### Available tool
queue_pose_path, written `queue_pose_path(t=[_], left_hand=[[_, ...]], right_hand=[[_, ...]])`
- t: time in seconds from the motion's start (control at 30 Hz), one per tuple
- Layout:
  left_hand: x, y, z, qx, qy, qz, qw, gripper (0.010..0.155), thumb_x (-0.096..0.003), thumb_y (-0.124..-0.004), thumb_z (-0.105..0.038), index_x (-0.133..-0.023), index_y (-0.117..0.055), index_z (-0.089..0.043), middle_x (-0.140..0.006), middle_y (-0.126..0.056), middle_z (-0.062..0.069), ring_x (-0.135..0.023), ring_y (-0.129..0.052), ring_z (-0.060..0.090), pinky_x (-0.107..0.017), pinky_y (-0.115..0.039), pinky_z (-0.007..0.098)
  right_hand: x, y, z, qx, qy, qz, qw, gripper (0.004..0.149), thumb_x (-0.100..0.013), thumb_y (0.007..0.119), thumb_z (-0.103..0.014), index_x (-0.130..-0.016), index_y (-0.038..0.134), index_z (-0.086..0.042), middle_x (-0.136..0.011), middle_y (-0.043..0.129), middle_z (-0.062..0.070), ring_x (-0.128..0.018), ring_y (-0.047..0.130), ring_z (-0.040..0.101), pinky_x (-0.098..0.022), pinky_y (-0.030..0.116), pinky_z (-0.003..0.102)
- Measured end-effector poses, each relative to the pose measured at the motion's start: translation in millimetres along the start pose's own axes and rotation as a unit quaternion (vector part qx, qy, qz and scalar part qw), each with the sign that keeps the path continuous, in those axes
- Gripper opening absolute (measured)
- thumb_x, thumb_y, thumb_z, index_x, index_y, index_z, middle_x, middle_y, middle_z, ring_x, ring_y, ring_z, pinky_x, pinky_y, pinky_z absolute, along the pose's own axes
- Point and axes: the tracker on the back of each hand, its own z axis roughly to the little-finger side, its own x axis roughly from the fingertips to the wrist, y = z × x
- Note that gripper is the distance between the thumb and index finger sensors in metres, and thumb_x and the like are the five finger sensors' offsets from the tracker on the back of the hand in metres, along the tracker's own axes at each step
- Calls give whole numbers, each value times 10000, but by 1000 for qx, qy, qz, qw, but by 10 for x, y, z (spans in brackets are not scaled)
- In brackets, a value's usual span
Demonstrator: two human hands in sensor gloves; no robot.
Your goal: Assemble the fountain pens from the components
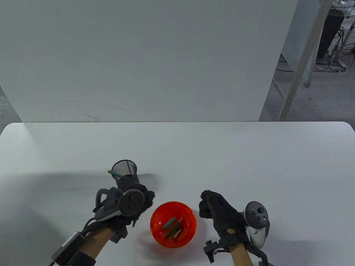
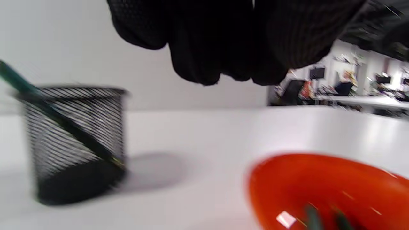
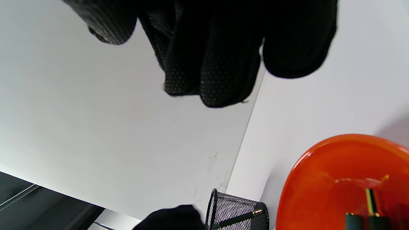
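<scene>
Nearest me, my right hand [image 1: 219,213] hangs loosely curled, holding nothing; my left hand [image 1: 133,202] is likewise empty. Between them the orange bowl [image 1: 158,219] holds pen parts [image 1: 173,225]. Beyond, one green pen [image 1: 115,174] leans in the mesh cup [image 1: 124,173] on the worktop [image 1: 249,166].
</scene>
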Motion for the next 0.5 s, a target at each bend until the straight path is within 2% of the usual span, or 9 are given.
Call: queue_pose_path(t=[0.13,0.23,0.5], left_hand=[[-179,-272,-381,-42,-35,71,996,419,-467,-828,-504,-862,-883,-377,-875,-877,-55,-725,-941,180,-682,-729,492],[-272,-401,-516,-61,-37,118,990,424,-455,-844,-516,-853,-888,-380,-879,-860,-56,-730,-925,183,-691,-713,500],[-367,-565,-763,-72,-45,149,985,454,-446,-862,-520,-874,-877,-370,-898,-840,-41,-745,-905,196,-701,-694,513]], right_hand=[[5,-12,-6,5,1,3,1000,544,-626,573,-471,-995,706,-94,-768,894,81,-613,944,269,-540,776,556],[16,-29,-23,3,-4,9,1000,543,-626,572,-471,-995,706,-96,-769,894,79,-612,946,267,-540,777,555],[12,-30,-44,-5,-8,8,1000,545,-626,572,-472,-996,706,-94,-769,893,80,-612,945,269,-539,777,554]])
